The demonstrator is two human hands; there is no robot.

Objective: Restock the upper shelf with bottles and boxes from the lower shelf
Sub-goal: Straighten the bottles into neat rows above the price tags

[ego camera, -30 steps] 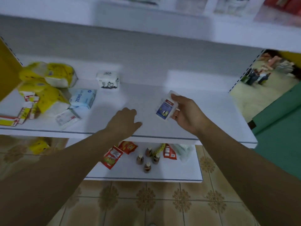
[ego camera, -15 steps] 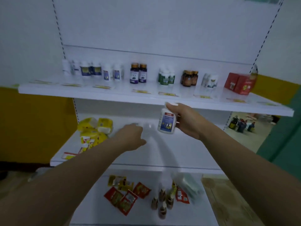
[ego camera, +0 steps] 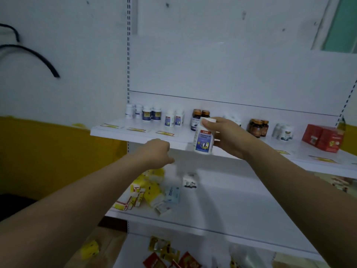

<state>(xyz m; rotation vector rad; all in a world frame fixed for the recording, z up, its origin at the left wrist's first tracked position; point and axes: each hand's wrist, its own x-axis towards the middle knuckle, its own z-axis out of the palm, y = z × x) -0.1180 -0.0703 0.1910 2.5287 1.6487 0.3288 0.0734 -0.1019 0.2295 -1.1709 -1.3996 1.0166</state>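
Note:
My right hand (ego camera: 229, 137) grips a white bottle with a blue label (ego camera: 203, 137), upright, at the front edge of the upper shelf (ego camera: 139, 137). The bottle hangs just in front of the brown bottles (ego camera: 199, 118) standing there. My left hand (ego camera: 154, 154) hovers below the upper shelf's edge with fingers curled and nothing in it. On the lower shelf (ego camera: 241, 206) lie a small white box (ego camera: 190, 180), a pale blue pack (ego camera: 172, 194) and yellow packs (ego camera: 150, 187).
The upper shelf carries rows of white bottles (ego camera: 152, 114), brown jars (ego camera: 257, 127), white tubs (ego camera: 284, 132) and red boxes (ego camera: 324, 138) at the right. Red and yellow sachets (ego camera: 170, 254) lie on the bottom shelf. A black cable (ego camera: 38, 57) hangs on the wall at left.
My right hand has lifted the white bottle from the lower shelf up to the upper shelf's front edge. My left hand rose with it. The view tilted upward.

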